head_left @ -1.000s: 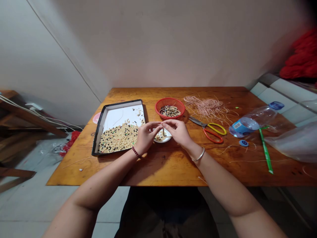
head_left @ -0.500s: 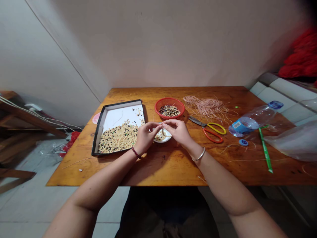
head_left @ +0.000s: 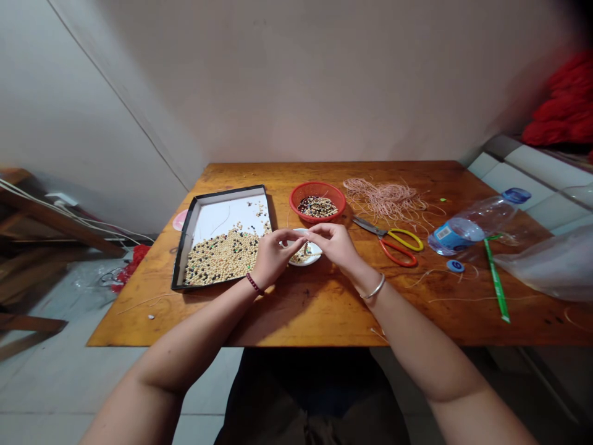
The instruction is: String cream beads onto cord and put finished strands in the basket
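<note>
My left hand [head_left: 273, 254] and my right hand [head_left: 334, 246] meet fingertip to fingertip over a small white dish [head_left: 306, 262] of beads. Both are closed in a pinch, and what sits between the fingers is too small to make out. Just under the fingertips a short thin strand shows against the dish; whether it is held, I cannot tell. Left of my left hand lies a black-edged white tray [head_left: 206, 213] with many cream and dark beads [head_left: 222, 256]. Behind the dish stands a red plastic basket [head_left: 340, 207], also with beads inside.
Scissors [head_left: 384, 235] with yellow and orange handles lie right of my right hand, near a tangle of pink cord [head_left: 384, 198]. Farther right are a plastic bottle [head_left: 463, 232] on its side, a blue cap [head_left: 455, 266], a green strip [head_left: 495, 278] and a clear bag [head_left: 546, 266].
My fingertips have shifted very slightly, and the strand below them hangs a little differently over the dish. Everything else on the table stays in place.
</note>
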Available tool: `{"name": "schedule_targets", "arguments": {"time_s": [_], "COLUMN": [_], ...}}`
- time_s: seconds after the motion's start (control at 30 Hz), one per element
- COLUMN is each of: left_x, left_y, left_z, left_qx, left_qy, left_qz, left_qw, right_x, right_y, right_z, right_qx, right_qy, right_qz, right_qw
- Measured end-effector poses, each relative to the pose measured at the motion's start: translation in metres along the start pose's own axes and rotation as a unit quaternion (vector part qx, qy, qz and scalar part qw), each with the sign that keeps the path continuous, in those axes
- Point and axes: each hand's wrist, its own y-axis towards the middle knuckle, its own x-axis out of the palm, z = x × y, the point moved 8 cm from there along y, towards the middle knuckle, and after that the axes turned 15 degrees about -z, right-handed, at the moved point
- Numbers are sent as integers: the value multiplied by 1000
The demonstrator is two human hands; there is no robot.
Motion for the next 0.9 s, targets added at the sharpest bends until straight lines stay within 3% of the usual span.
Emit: {"name": "schedule_targets", "arguments": {"time_s": [0.3,0.9], "left_x": [-2,0], "left_y": [-1,1], "left_z": [4,3], "left_qx": [1,-5], "left_qy": [-10,-52], "left_qz": [16,7], "left_qw": [1000,999], "right_x": [5,9], "right_y": [2,4], "right_z": [5,1], "right_qx": [31,-6], "right_qy": [89,50], "right_qz": [-4,-52], "right_qw": [996,997]}}
